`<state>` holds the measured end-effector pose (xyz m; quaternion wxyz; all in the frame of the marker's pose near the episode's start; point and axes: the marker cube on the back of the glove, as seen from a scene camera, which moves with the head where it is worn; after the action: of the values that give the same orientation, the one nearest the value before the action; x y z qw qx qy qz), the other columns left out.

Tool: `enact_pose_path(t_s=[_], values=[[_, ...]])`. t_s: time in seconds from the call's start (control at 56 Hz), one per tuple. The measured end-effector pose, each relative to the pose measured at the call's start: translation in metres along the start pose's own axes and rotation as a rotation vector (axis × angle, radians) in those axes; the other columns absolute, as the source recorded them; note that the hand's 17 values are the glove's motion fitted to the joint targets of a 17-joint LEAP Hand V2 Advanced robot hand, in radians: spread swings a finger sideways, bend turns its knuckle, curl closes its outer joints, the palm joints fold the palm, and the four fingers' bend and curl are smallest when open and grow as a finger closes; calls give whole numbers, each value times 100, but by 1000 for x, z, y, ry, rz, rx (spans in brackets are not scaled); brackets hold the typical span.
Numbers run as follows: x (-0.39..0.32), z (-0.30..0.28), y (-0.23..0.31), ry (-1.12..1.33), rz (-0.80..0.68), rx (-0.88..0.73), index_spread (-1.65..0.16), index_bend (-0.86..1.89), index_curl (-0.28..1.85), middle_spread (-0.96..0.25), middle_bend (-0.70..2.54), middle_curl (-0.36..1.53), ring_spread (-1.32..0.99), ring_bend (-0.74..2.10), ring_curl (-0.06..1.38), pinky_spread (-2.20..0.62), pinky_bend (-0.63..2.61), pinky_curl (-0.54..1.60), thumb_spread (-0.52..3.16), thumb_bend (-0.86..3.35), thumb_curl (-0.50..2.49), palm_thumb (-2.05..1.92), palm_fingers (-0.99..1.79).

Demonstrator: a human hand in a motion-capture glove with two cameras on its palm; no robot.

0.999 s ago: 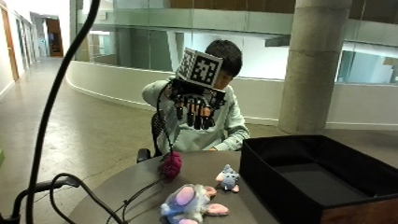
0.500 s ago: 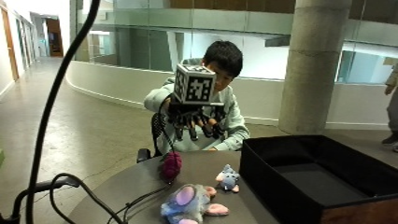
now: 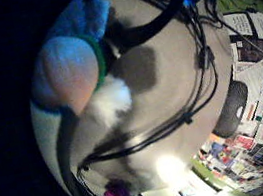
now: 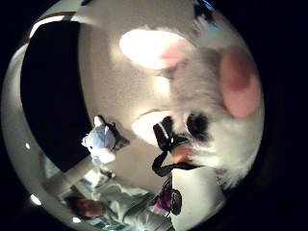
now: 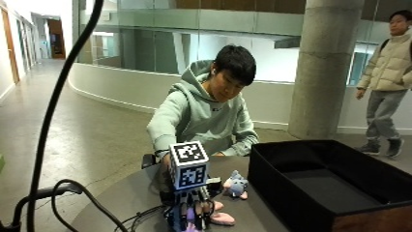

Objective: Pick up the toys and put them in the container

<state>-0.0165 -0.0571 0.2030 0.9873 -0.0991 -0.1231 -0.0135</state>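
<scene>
The outside view shows a person seated at a round grey table, the gloved right hand lowered onto the big plush mouse at the near edge, fingers pointing down over it; whether they have curled round the toy cannot be told from here. The thumb-side palm view is filled by that mouse's grey face and pink ears, so the palm sits very close to it, and the little-finger-side view shows its blue and pink body against the tabletop. A small grey-blue plush toy stands just beside the hand, between it and the black container, which lies open to the person's left with nothing visible in it. A dark pink toy lies on the table farther off, and black cables trail across the surface nearby. The step in hand looks like the first grasp. To do it well, the fingers should wrap the mouse's body rather than an ear, stay clear of the cables, and lift straight up before crossing over the container's wall, taking care not to knock the small toy over.
</scene>
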Motion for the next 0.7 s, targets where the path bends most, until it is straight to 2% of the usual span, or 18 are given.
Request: enact_pose_path(t_s=[0.054, 0.143, 0.178, 0.25, 0.446, 0.553, 0.642, 0.696], values=[[0, 0, 1, 1, -6, 48, -26, 71, 39, -6, 19, 17, -2, 23, 11, 0, 89, 35, 132, 22, 37, 45, 34], [-1, 2, 6, 21, -11, 163, -23, 62, 41, -12, 22, 20, -15, 57, 20, -16, 92, 36, 127, 28, 44, 61, 69], [-1, 2, 9, 33, -11, 197, -23, 62, 42, -13, 21, 20, -19, 63, 22, -20, 93, 36, 121, 28, 47, 66, 73], [-3, 0, 16, 56, -14, 186, -24, 60, 44, -18, 27, 23, -27, 79, 29, -29, 99, 39, 106, 28, 53, 72, 95], [-31, -32, 53, 79, -43, -33, -28, 58, 55, -28, 47, 33, -37, 98, 42, -37, 103, 44, 80, 23, 64, 73, 104], [-62, -71, 79, 101, -67, -16, -30, 58, 61, -29, 57, 39, -39, 102, 46, -38, 104, 46, 73, 20, 69, 71, 103], [-80, -130, 71, 112, -119, 23, -31, 60, 67, -29, 63, 44, -40, 105, 49, -39, 106, 47, 68, 19, 73, 70, 102], [-103, -153, 85, 130, -168, 53, -32, 61, 71, -29, 66, 47, -40, 107, 51, -39, 107, 47, 65, 18, 75, 70, 101]])
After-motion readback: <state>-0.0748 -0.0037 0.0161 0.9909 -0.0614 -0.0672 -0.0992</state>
